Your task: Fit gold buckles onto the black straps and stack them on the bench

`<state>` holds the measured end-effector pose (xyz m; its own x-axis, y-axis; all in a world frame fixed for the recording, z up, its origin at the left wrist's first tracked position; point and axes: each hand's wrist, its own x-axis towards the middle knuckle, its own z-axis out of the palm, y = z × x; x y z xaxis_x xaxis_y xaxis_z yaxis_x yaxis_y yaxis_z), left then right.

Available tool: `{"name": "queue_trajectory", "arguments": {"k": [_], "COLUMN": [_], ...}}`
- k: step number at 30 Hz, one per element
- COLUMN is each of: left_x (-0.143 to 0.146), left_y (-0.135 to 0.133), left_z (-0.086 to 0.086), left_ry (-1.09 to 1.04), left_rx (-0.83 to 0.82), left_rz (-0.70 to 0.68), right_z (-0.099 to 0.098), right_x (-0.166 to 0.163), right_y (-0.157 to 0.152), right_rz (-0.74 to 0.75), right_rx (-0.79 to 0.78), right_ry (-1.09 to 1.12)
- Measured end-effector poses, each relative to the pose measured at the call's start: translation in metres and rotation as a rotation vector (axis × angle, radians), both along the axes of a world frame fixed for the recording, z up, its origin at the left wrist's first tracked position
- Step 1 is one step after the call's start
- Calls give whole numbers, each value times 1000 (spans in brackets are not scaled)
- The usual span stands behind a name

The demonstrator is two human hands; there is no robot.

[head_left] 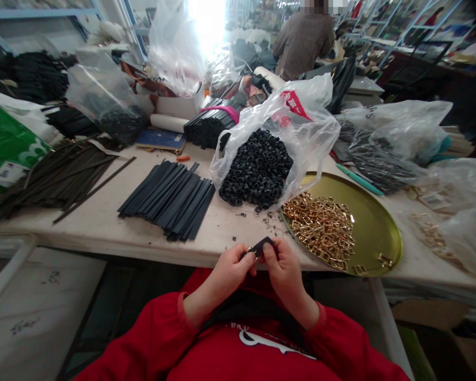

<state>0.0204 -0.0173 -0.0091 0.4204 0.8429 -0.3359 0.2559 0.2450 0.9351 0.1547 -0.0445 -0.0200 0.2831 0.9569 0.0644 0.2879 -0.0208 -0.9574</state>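
Close to the table's front edge, my left hand (236, 264) and my right hand (282, 264) meet around a short dark strap (262, 245). My left fingers pinch its left end, where a small gold buckle (251, 251) shows in part. My right thumb presses on the strap's other end. Beyond my hands lies a pile of flat black straps (168, 198). A clear plastic bag (309, 143) holds many small black loops (257, 166). To the right, a round gold tray (375, 219) carries a heap of gold buckles (321, 227).
Long brown strips (67, 174) lie at the left beside a green bag (8, 153). A blue notebook (161, 139), a bundle of black strips (210, 124) and a teal pen-like tool (359, 179) rest farther back. Another person (305, 42) is in the background. White bins stand below the table.
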Motion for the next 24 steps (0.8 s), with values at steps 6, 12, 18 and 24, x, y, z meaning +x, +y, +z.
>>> {"name": "queue_trajectory", "arguments": {"k": [6, 12, 18, 24], "left_x": [-5, -14, -12, -9], "left_y": [-2, 2, 17, 33], "left_z": [-1, 26, 15, -1], "left_ry": [140, 133, 145, 86], "left_rx": [118, 82, 81, 64], "left_rz": [-23, -191, -121, -5], "right_z": [-1, 11, 6, 7], "right_x": [7, 9, 4, 8], "right_y": [1, 9, 19, 30], "right_rz": [147, 294, 274, 370], "right_rx": [-91, -313, -268, -152], "right_ry": [36, 457, 455, 187]}}
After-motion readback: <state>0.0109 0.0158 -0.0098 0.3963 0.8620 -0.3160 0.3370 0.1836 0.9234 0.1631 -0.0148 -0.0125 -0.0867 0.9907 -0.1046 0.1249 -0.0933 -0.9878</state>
